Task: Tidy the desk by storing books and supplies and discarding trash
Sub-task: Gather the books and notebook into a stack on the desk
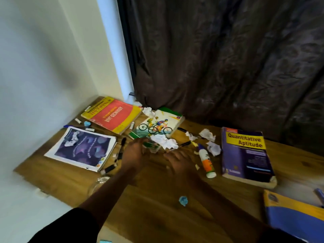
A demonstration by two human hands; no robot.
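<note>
Reaching over the middle of the wooden table (157,216), both hands are blurred by motion. The left hand (135,153) meets the near corner of the cyclist book (157,127), a green-edged book with racing cyclists on its cover, but whether its fingers grip that corner cannot be told. The right hand (180,160) hovers just beside it with fingers spread and holding nothing, close to a white crumpled paper (164,141) lying on the book's near edge.

Toward the far left corner lies a red and yellow book (114,114) reading "ADVANCED JAVA" and "NARESH", upside down to the viewer. Near the left edge sits a purple-covered booklet (82,149) with a paper wad on it; its print is too blurred to read. Black markers (121,148) lie between that booklet and the left hand.

Toward the right edge lies a thick purple book (245,155) titled "Quantitative Aptitude" on a yellow panel. A glue bottle (206,162) lies on its side between it and the right hand, with more paper wads (210,141) near. A small blue scrap (183,200) rests near the front edge.
</note>
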